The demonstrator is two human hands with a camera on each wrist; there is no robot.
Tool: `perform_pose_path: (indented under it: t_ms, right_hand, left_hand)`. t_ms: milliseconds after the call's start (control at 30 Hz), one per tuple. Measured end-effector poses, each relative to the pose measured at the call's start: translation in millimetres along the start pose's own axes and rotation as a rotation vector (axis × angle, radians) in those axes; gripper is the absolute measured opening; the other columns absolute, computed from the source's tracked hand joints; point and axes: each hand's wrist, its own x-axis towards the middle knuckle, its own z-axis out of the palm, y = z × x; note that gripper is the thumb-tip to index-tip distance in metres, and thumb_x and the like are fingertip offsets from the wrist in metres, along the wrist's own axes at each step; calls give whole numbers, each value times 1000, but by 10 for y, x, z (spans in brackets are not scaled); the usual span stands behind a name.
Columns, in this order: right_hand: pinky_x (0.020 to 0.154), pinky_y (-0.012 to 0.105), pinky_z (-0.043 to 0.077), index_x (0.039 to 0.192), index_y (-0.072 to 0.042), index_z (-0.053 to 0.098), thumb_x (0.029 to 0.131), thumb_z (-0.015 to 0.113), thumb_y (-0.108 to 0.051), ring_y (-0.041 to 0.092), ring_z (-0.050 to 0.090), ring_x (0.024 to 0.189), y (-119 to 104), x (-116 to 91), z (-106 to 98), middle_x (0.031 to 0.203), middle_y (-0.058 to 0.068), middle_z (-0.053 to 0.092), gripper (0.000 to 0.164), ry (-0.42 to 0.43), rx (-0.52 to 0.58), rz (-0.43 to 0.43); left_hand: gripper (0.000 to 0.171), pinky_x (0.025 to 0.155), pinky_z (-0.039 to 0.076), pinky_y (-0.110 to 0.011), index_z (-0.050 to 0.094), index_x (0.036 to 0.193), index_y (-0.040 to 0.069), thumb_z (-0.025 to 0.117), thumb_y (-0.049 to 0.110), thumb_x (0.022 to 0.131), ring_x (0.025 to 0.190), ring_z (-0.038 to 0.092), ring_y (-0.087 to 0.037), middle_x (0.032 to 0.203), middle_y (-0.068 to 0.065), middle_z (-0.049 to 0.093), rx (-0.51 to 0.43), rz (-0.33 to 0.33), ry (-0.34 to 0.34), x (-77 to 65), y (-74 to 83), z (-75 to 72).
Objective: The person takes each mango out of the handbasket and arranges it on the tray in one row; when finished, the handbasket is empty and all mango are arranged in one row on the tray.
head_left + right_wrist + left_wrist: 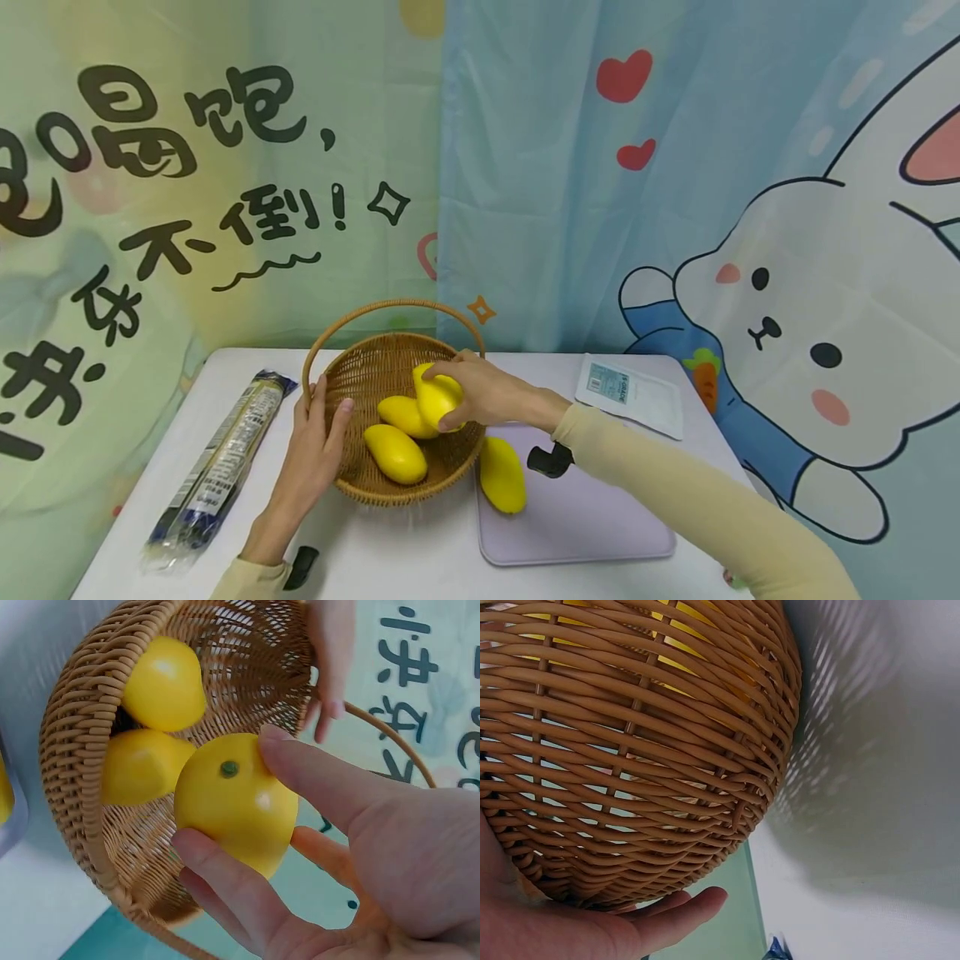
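Observation:
A wicker basket (360, 375) with an arched handle is tilted on the table, its mouth facing me. The left hand (318, 442) holds its left side, thumb over the rim and fingers along the outer weave; the left wrist view shows those fingers (679, 919) extended against the wicker. A yellow mango (236, 799) is pinched between the thumb and fingers of the right hand (483, 387), over the basket's mouth. Inside lie two more mangoes, one lower (395, 454) and one partly behind the held fruit (405, 415). Another mango (502, 475) rests outside, right of the basket.
A pale purple board (585, 517) lies at the right, under the outside mango. Behind it is a white packet (630, 396) with a teal label. A long plastic-wrapped package (221, 458) lies left of the basket. A printed curtain (525, 208) hangs behind the table.

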Motion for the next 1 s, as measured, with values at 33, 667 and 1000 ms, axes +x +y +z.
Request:
perform_pose_path:
  t_ms: [33, 667, 1000]
  right_hand:
    - [102, 44, 48, 146, -20, 53, 87, 83, -29, 26, 49, 125, 5, -29, -19, 145, 16, 48, 67, 6, 7, -1]
    - [84, 36, 52, 146, -25, 54, 86, 84, -31, 24, 57, 105, 150, -746, -323, 140, 13, 49, 67, 112, 49, 3]
    - [88, 43, 55, 145, -21, 54, 85, 84, -34, 32, 59, 113, 510, -1087, -352, 138, 18, 48, 68, 174, 77, 104]
  left_hand:
    - [76, 117, 23, -70, 2, 165, 16, 32, 56, 107, 150, 21, -52, 167, -28, 4, 0, 0, 0, -2, -1, -1]
    - [76, 116, 22, -71, 1, 165, 18, 32, 57, 107, 151, 18, -52, 167, -28, 4, -5, 1, -11, -25, 13, -22]
    - [76, 116, 22, -71, 1, 165, 19, 31, 57, 107, 150, 19, -52, 167, -27, 3, -1, -8, -17, -37, 31, -19]
